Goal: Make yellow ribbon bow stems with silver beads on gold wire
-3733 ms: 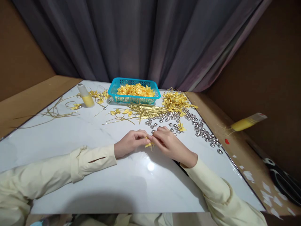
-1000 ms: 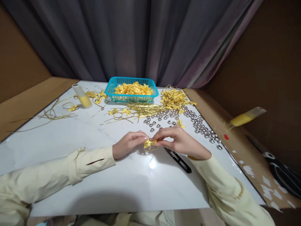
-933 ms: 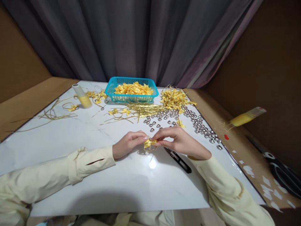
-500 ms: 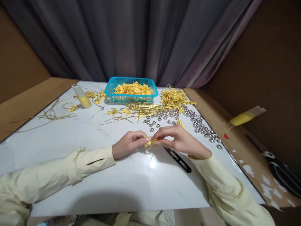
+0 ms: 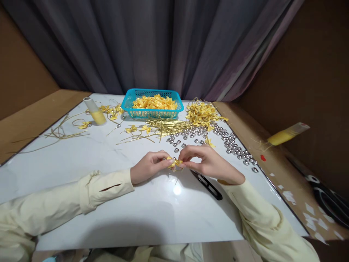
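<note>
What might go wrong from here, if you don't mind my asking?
The small bow could slip from the pinching grip of the left hand and right hand. The right hand might also scatter the loose beads lying beyond it, or bump the black tool close by.

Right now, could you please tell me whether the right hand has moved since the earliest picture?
Yes: judged against the blue basket, the right hand has shifted slightly rightward, leaving more of the black tool uncovered.
</note>
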Tool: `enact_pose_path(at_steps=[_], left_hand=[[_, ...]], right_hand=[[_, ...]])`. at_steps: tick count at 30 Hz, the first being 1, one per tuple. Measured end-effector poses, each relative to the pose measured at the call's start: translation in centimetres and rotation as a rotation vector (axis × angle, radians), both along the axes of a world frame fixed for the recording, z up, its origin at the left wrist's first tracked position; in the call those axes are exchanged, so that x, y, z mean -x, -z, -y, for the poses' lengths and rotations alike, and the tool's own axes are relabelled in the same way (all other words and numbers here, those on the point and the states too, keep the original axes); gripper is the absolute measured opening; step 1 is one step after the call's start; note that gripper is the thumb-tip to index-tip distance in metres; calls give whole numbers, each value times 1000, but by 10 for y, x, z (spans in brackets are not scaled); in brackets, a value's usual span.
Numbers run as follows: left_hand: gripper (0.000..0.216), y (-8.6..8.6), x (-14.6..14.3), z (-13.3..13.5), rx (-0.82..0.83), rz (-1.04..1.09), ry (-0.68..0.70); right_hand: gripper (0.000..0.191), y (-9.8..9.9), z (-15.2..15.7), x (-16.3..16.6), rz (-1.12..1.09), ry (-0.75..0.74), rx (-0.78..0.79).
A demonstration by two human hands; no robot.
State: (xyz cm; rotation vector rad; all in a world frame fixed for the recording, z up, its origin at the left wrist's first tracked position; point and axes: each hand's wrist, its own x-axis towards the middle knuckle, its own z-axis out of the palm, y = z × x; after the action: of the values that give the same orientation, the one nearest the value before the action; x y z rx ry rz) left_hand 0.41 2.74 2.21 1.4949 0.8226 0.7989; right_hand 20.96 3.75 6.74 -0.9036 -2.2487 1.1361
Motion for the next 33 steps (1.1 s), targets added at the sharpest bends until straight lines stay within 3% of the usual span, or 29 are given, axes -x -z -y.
enact_pose_path(at_steps=[6,12,17,20,25,33], left_hand=[[28,-2,1,0,-5,11,18],[27,-2,1,-1,-28,-29,-21],[28,-2,1,-1,-24,-62,-53],[27,-1,0,-2,-10,-78,-94],[26,-1,-1,-2,-5,-101,-132],[25,2,-1,-3,1,-94,-156]], right_hand=[[2,-1,0,0,-8,-2,73],[34,11,-3,-1,-99,-41,343],[19,11,-9,-7,15,48,438],[24,2,-12,-12,-21,50,513],[20,-9,-10,-19,-103,-21,586],[16,-11,-1,-22,-209,-210,697]])
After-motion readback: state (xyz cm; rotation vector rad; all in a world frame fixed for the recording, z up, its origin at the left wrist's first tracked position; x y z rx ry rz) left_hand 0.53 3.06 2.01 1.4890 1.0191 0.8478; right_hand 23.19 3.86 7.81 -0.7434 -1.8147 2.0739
